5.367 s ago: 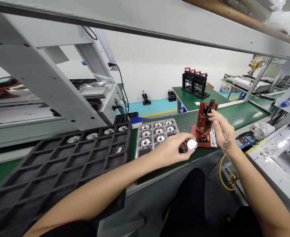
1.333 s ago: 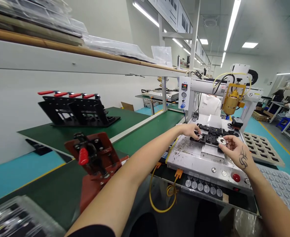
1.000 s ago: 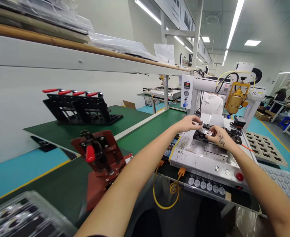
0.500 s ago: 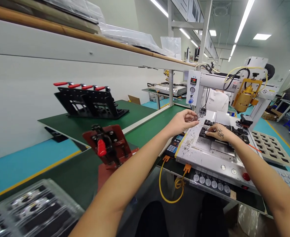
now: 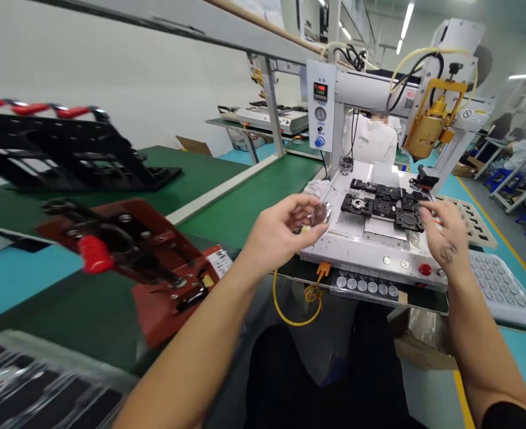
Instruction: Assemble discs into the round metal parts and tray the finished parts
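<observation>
The round part (image 5: 320, 213) in the left hand (image 5: 277, 231) is motion-blurred, so no telling what's on its face. Right hand (image 5: 444, 233) is smeared too, fingers hard to separate. The red clamp jig (image 5: 129, 256) is soft, and the clear tray (image 5: 30, 387) gets chopped by the bottom-left edge.

Your left hand (image 5: 281, 229) is raised ahead of you on an outstretched bare forearm, fingers curled and thumb meeting the fingertips (image 5: 310, 217) in a pinch. Your right hand (image 5: 444, 235) sits level with it and well apart to its right, back toward you, fingers spread loosely and holding nothing, wrist slightly bent.
</observation>
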Demonstrator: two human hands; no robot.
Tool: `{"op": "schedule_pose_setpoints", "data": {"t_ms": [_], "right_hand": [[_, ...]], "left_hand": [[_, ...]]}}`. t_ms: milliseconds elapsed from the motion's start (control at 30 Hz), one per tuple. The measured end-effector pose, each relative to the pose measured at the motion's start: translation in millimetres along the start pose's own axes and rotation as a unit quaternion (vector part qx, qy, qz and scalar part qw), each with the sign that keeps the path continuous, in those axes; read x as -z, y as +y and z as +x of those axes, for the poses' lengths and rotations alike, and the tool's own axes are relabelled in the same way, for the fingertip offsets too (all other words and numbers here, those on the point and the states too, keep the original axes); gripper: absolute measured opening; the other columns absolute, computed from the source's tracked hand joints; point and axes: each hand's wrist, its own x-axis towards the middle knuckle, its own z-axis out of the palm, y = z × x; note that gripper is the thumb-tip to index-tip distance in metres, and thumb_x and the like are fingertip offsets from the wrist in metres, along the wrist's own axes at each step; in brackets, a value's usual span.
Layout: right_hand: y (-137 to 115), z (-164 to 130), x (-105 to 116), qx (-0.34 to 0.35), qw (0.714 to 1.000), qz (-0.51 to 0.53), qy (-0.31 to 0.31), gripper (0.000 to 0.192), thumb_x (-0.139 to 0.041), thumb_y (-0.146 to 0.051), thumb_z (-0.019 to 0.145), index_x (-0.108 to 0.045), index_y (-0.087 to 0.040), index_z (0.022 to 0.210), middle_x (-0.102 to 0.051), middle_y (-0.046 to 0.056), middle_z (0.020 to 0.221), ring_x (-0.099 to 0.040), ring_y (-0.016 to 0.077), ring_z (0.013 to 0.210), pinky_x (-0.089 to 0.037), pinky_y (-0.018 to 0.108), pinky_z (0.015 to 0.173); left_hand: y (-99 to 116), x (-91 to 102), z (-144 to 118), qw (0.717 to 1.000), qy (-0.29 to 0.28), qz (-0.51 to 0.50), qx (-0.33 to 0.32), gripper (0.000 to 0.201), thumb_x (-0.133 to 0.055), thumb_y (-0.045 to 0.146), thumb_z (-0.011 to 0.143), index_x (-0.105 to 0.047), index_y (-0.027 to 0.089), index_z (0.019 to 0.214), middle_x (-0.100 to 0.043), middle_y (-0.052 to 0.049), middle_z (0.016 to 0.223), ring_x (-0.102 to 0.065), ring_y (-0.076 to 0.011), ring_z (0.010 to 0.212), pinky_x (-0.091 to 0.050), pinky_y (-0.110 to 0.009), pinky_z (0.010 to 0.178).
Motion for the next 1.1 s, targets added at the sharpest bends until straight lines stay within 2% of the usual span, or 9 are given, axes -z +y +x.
{"op": "schedule_pose_setpoints", "data": {"t_ms": [67,133,267,367,533,633,733,833,1100], "right_hand": [[19,-51,34,-0.066,0.994,-0.048,0.075,0.027,-0.062,-0.046,0.105,-0.074,-0.022,0.106,-0.071,0.008,0.102,-0.062,0.0265,0.093,-0.049,0.043,0.091],[38,-97,51,-0.114,0.986,-0.092,0.084,0.031,-0.069,-0.053,0.099,-0.070,-0.022,0.096,-0.068,0.007,0.093,-0.060,0.0272,0.089,-0.048,0.043,0.087],[59,-150,42,-0.156,0.979,-0.120,0.061,0.043,-0.069,-0.065,0.094,-0.064,-0.022,0.090,-0.063,0.007,0.088,-0.057,0.0291,0.090,-0.047,0.048,0.091],[47,-168,26,-0.153,0.978,-0.110,0.090,0.035,-0.066,-0.056,0.100,-0.063,-0.022,0.093,-0.064,0.009,0.090,-0.060,0.0296,0.093,-0.050,0.049,0.093],[12,-195,3,-0.060,0.988,-0.002,-0.141,0.019,-0.057,-0.033,0.108,-0.073,-0.025,0.108,-0.078,0.011,0.104,-0.072,0.0287,0.097,-0.059,0.046,0.092],[6,-213,-10,-0.033,0.983,0.006,-0.182,0.025,-0.053,-0.025,0.108,-0.075,-0.025,0.121,-0.080,0.011,0.123,-0.073,0.0315,0.120,-0.058,0.052,0.105],[7,-227,-14,-0.022,0.983,0.007,-0.180,0.029,-0.050,-0.020,0.109,-0.074,-0.023,0.125,-0.079,0.013,0.129,-0.071,0.0308,0.126,-0.056,0.052,0.109],[10,-234,-14,-0.020,0.985,0.011,-0.171,0.029,-0.051,-0.018,0.110,-0.073,-0.022,0.128,-0.079,0.012,0.122,-0.073,0.0285,0.117,-0.058,0.048,0.103],[28,-226,-30,0.015,0.979,-0.008,-0.201,0.031,-0.063,-0.028,0.108,-0.074,-0.020,0.136,-0.074,0.014,0.105,-0.068,0.0299,0.095,-0.056,0.044,0.083]], "left_hand": [[-7,1.4,-29,1.000,0.001,0.016,0.017,0.045,-0.088,0.039,0.082,-0.072,0.018,0.119,-0.078,-0.008,0.105,-0.075,-0.0210,0.096,-0.067,-0.034,0.090],[-18,-2.3,-55,0.999,-0.014,0.014,0.038,0.044,-0.087,0.039,0.083,-0.072,0.019,0.120,-0.080,-0.007,0.103,-0.077,-0.0211,0.094,-0.067,-0.035,0.090],[-44,-32.3,-90,0.993,-0.077,-0.015,0.083,0.041,-0.086,0.035,0.083,-0.071,0.018,0.118,-0.080,-0.006,0.100,-0.078,-0.0208,0.090,-0.066,-0.034,0.087],[-62,-72.0,-106,0.982,-0.163,-0.028,0.090,0.038,-0.085,0.032,0.082,-0.071,0.019,0.115,-0.080,-0.005,0.100,-0.077,-0.0203,0.090,-0.063,-0.034,0.087],[-91,-147.3,-108,0.944,-0.328,-0.018,0.027,0.043,-0.089,0.029,0.079,-0.071,0.021,0.117,-0.079,-0.011,0.128,-0.072,-0.0300,0.123,-0.055,-0.045,0.111],[-111,-175.9,-101,0.923,-0.384,0.015,-0.017,0.038,-0.091,0.021,0.076,-0.071,0.019,0.109,-0.070,-0.019,0.147,-0.061,-0.0364,0.143,-0.047,-0.051,0.122],[-125,-182.4,-103,0.906,-0.421,0.024,-0.031,0.036,-0.091,0.019,0.076,-0.070,0.019,0.105,-0.063,-0.020,0.156,-0.052,-0.0379,0.153,-0.036,-0.055,0.131],[-129,-175.6,-116,0.899,-0.436,0.022,-0.039,0.037,-0.090,0.023,0.080,-0.069,0.020,0.110,-0.059,-0.019,0.161,-0.044,-0.0356,0.160,-0.026,-0.055,0.137],[-120,-169.7,-122,0.908,-0.419,-0.009,-0.018,0.034,-0.083,0.018,0.083,-0.071,0.020,0.114,-0.059,-0.016,0.162,-0.047,-0.0318,0.159,-0.028,-0.051,0.136]]}}
